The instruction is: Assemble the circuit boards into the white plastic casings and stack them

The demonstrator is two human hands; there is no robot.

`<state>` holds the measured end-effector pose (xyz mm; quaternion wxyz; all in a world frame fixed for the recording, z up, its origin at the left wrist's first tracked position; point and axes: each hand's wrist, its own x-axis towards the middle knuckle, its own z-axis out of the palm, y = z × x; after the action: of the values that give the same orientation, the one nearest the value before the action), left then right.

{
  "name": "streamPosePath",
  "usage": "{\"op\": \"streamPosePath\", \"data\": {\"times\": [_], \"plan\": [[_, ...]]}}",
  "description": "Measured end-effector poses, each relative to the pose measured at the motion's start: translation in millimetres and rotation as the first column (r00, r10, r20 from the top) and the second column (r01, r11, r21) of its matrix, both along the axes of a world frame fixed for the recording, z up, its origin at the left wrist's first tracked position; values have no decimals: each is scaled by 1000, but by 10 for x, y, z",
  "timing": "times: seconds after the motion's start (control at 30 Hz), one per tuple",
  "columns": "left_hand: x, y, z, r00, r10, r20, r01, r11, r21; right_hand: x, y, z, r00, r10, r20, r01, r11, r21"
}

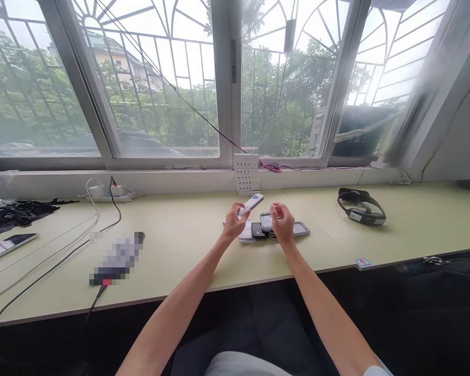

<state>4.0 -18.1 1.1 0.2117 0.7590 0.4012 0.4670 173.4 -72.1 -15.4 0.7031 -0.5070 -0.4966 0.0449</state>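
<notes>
My left hand (235,223) is closed around a slim white rectangular piece with blue marks (255,199), held tilted above the table. To its right, my right hand (283,223) has its fingers curled together in a pinch; whatever is between them is too small to make out. Under and beside the hands lie several flat parts: a grey-rimmed shallow case (265,221), a black rectangular block (258,230), a white flat piece (246,233) and another grey-rimmed shell (301,228). My right hand partly hides the parts below it.
A black head strap device (362,213) sits at the right. Against the sill stands a white perforated block (246,173). Leftward are a blurred-out device (117,258) on a cable, a phone-like slab (10,245), a power strip (115,197) and black cloth (18,215).
</notes>
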Motion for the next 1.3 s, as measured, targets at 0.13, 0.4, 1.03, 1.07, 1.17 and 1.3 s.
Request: {"op": "streamPosePath", "data": {"times": [0.13,0.4,1.03,1.07,1.17,1.3], "plan": [[126,-118,-55,977,-213,3,213,977,-2,13,43,-16,936,307,-169,-311,950,7],[104,-181,-56,909,-407,89,410,912,-22,-8,30,14,846,429,-315,-440,897,40],[120,-145,-109,902,-432,-25,432,902,-1,19,51,-7,823,401,-401,-416,908,53],[120,-154,-106,907,-419,-38,420,908,7,17,48,-4,823,402,-403,-416,908,55],[126,-168,-109,919,-388,-72,390,921,19,17,42,0,819,404,-407,-418,907,58],[147,-138,-143,941,-337,-39,338,941,30,9,26,13,814,415,-406,-426,902,68]]}}
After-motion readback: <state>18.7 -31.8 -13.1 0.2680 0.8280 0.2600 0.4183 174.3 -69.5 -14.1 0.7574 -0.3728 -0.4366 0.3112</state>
